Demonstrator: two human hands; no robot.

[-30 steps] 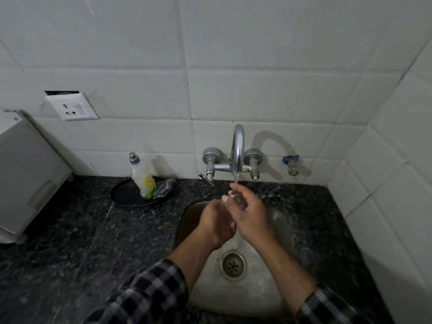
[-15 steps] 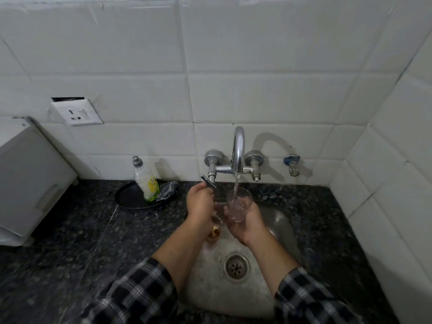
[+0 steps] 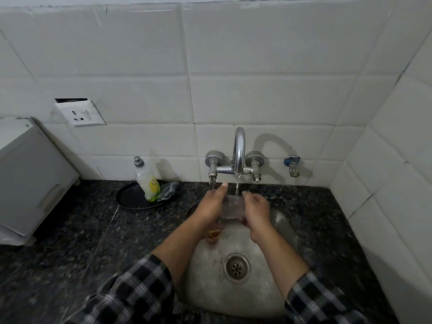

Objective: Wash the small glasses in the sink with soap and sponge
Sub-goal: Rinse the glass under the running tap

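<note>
Small clear drinking glass [image 3: 233, 208]: clasped between left hand [image 3: 211, 206] and right hand [image 3: 256, 210], under the chrome tap's stream [image 3: 237, 188].
Change: half a second ago the left hand was at the tap handle; now both wrap the glass. Rinsing likely under way.
Second glass, amber residue [image 3: 214, 235]: below left hand, in steel sink [image 3: 275, 288].

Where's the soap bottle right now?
The soap bottle stands upright on the black tray on the counter, left of the tap and sink, against the tiled wall, with a crumpled wrapper beside it.
</note>
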